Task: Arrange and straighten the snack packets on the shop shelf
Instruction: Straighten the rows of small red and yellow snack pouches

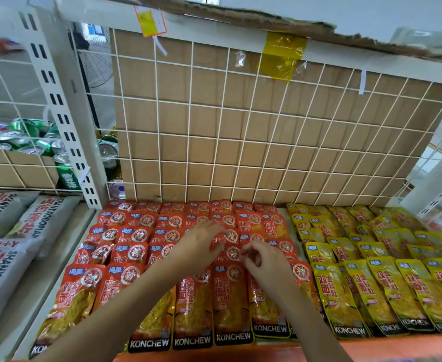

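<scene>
We have both hands out over the red snack packets [141,246], which lie in overlapping rows on the left half of the shelf [397,348], with six in the front row and the rows behind too crowded to count. Our left hand [201,244] rests flat with loosely spread fingers on the middle rows, and our right hand [263,259] has its curled fingertips pinched on a red packet's top edge. The yellow packets [371,283] fill the right half, at least five along the front.
</scene>
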### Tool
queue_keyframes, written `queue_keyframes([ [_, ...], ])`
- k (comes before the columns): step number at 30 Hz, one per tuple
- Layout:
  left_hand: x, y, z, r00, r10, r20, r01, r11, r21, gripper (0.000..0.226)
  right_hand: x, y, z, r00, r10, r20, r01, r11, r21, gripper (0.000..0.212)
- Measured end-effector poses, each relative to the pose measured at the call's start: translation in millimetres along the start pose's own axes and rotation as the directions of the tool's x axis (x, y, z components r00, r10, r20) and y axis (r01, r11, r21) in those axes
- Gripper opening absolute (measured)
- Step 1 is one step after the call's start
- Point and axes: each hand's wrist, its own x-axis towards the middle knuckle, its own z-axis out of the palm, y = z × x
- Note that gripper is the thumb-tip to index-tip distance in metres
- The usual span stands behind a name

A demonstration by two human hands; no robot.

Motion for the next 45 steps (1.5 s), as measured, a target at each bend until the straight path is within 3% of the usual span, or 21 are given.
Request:
queue_keyframes([
  [6,-24.7,-8.4,10.6,0.989,-0.140,-0.040,0.143,0.982,0.119,0.055,-14.8,11.5,2.7,0.996,-0.026,-0.084,0.022,0.999,-0.049,0.012],
  [11,-41.6,1.0,22.3,0.993,-0.086,0.076,0.065,0.967,0.248,0.065,-21.8,14.1,7.2,0.999,-0.041,0.016,0.043,0.989,-0.139,0.035],
  [14,-49.5,5.2,31.7,0.992,-0.021,0.122,-0.017,0.955,0.296,0.097,-24.6,13.8,11.9,0.996,-0.021,0.083,0.036,0.981,-0.189,0.052],
  [18,-51.9,4.7,39.2,0.992,-0.017,0.127,-0.029,0.936,0.351,0.084,-27.2,18.1,20.8,0.998,-0.033,0.051,0.042,0.981,-0.188,0.078],
  [22,-53.0,2.7,42.6,0.986,0.011,0.164,-0.066,0.938,0.340,0.089,-31.1,21.0,24.6,0.999,-0.040,0.033,0.045,0.984,-0.175,0.094],
  [26,-51.1,0.8,42.1,0.985,0.056,0.160,-0.110,0.930,0.351,0.085,-32.3,19.6,22.5,0.998,-0.036,0.047,0.044,0.979,-0.198,0.093],
  [33,-50.6,0.7,40.1,0.983,0.072,0.166,-0.137,0.895,0.424,0.068,-31.5,19.1,16.4,0.994,-0.043,0.099,0.066,0.970,-0.236,0.068],
  [34,-51.3,2.5,38.2,0.983,0.022,0.183,-0.097,0.906,0.412,0.066,-30.6,20.6,15.6,0.995,-0.050,0.092,0.070,0.970,-0.232,0.067],
  [36,-50.2,5.5,33.8,0.985,0.016,0.170,-0.084,0.911,0.403,0.069,-27.8,23.1,12.2,0.995,-0.073,0.062,0.084,0.973,-0.216,0.071],
  [37,-47.9,3.8,36.1,0.989,0.080,0.126,-0.123,0.914,0.386,0.075,-25.7,25.3,10.1,0.996,-0.073,0.053,0.083,0.974,-0.209,0.072],
  [40,-38.7,9.8,37.0,0.990,-0.003,0.141,-0.049,0.931,0.362,0.088,-18.6,31.8,2.7,0.995,-0.070,0.070,0.083,0.973,-0.215,0.068],
  [45,-2.9,24.1,45.1,0.992,-0.099,0.073,0.066,0.929,0.364,0.061,-9.4,39.7,-9.1,0.983,-0.076,0.164,0.112,0.968,-0.224,0.053],
])
